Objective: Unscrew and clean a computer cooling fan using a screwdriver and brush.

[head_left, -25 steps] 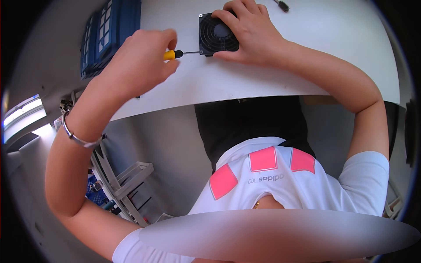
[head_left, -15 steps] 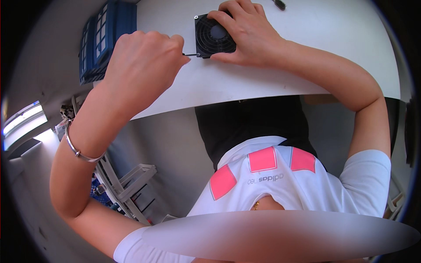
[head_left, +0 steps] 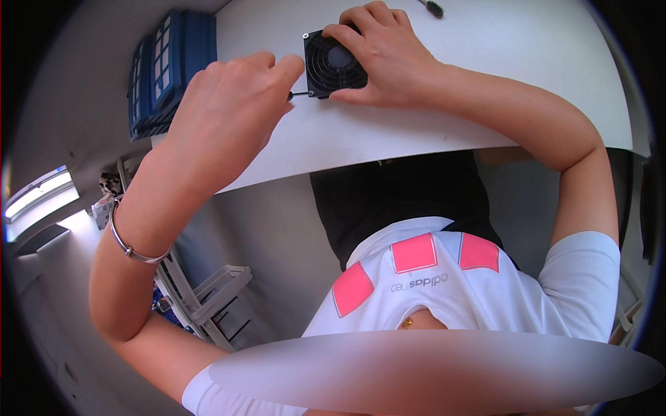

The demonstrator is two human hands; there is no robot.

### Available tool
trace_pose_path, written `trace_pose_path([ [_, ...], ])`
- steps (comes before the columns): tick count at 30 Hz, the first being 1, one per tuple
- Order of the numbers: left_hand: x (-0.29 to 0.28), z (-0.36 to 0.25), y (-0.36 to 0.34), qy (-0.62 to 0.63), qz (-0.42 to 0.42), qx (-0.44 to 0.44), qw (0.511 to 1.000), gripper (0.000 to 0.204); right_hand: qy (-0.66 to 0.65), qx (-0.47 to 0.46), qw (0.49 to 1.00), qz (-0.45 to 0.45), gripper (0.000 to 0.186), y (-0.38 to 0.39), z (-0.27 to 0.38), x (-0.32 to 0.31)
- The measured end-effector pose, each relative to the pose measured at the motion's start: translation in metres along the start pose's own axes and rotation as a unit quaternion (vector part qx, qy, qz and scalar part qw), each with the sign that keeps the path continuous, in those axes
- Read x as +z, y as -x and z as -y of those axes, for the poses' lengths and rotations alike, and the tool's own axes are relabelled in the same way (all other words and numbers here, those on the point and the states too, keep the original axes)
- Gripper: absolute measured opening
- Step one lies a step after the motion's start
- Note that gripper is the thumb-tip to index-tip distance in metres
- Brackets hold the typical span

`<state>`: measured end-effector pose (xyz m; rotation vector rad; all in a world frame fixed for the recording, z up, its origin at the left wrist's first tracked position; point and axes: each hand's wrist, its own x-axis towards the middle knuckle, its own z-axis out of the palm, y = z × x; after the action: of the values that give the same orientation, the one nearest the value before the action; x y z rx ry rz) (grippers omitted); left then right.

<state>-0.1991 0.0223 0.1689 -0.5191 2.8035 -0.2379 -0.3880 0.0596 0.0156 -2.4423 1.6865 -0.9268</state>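
A square black cooling fan (head_left: 338,59) with a round wire guard and a grey hub lies on the white table. My right hand (head_left: 392,59) grips it from the right, fingers over the far edge and thumb along the near side. My left hand (head_left: 232,104) is closed around a screwdriver (head_left: 300,94), whose handle is mostly hidden in the fist. The screwdriver's thin dark shaft reaches the fan's near left corner, where a screw seems to sit. Another silvery screw head (head_left: 306,35) shows at the far left corner.
Blue plastic crates (head_left: 182,62) stand beyond the table's left edge. A small dark brush (head_left: 434,9) lies at the far side of the white table (head_left: 499,41). On the floor at lower left is a light-coloured rack (head_left: 222,284).
My left fist has turned a little around the screwdriver, its fingers now placed differently. The whole view has shifted slightly. My right hand keeps its hold on the fan.
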Motion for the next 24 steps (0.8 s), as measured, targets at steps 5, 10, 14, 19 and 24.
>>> trace_pose_path([
  [5,0.006,-0.001,-0.006,-0.031,0.042,-0.085,0.995,0.02,0.01,0.003,1.0,0.001,0.08,0.001,0.0,0.001],
  [10,-0.001,-0.004,-0.001,0.004,0.016,-0.054,0.998,0.023,0.008,0.006,1.0,0.004,0.079,0.001,0.001,-0.002],
  [14,0.0,-0.006,0.004,0.025,0.0,-0.029,0.999,0.022,0.008,0.006,1.0,-0.002,0.079,0.001,0.0,-0.003],
  [19,0.002,0.0,0.01,0.025,-0.001,-0.028,0.999,0.018,0.006,0.005,1.0,0.004,0.08,0.002,-0.001,-0.003],
  [24,0.003,-0.003,0.013,0.032,0.049,-0.082,0.995,0.017,0.013,0.004,1.0,0.01,0.08,0.001,0.0,-0.002],
])
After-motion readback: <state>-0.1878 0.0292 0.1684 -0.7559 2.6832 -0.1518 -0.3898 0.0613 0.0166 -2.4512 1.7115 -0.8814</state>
